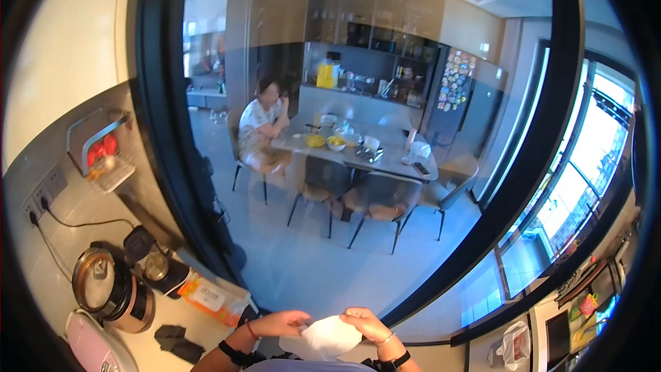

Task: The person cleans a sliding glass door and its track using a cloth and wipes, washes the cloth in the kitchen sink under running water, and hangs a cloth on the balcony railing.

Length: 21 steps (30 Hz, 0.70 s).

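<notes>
A thin white sheet is held up in front of my body; whether it is cloth or paper I cannot tell. My right hand pinches its upper right corner, thumb and fingers closed on it. At the opposite edge, my left hand has its fingers curled against the sheet, with the fingertips partly hidden. Both wrists wear dark bands. On the counter to my left lies a dark crumpled cloth.
Left counter: a round cooker, a glass-jar appliance, an orange-white box and a pink appliance. A glass door with a dark frame stands ahead. Behind it, a person sits at a dining table with dishes.
</notes>
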Each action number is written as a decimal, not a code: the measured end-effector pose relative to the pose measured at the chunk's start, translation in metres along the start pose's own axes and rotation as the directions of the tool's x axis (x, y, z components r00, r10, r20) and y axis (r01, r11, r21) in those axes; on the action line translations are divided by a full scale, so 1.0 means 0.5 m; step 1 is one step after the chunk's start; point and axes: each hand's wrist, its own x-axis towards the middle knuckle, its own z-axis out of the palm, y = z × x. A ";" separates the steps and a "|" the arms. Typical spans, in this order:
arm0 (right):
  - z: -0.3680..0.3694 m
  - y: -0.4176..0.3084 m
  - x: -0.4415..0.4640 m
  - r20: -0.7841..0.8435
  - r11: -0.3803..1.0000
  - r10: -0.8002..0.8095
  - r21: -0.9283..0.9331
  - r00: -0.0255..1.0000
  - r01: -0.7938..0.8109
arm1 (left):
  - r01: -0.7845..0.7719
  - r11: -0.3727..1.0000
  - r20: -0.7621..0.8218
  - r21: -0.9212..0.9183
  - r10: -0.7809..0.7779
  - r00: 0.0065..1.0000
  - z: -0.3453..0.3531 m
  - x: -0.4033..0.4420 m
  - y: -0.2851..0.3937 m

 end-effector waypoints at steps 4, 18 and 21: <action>-0.075 -0.008 -0.017 -0.058 0.891 -0.056 0.448 0.997 0.076 | -0.007 0.908 0.112 0.419 -0.043 0.993 -0.010 0.075 0.057; -0.084 -0.043 0.024 -0.156 0.968 -0.187 0.139 0.970 0.209 | 0.006 0.711 0.156 -0.704 0.147 0.977 -0.060 0.173 0.130; -0.072 0.007 0.028 -0.115 0.844 -0.177 0.493 0.978 0.211 | 0.067 0.771 0.120 -0.633 0.013 0.993 -0.084 0.174 0.169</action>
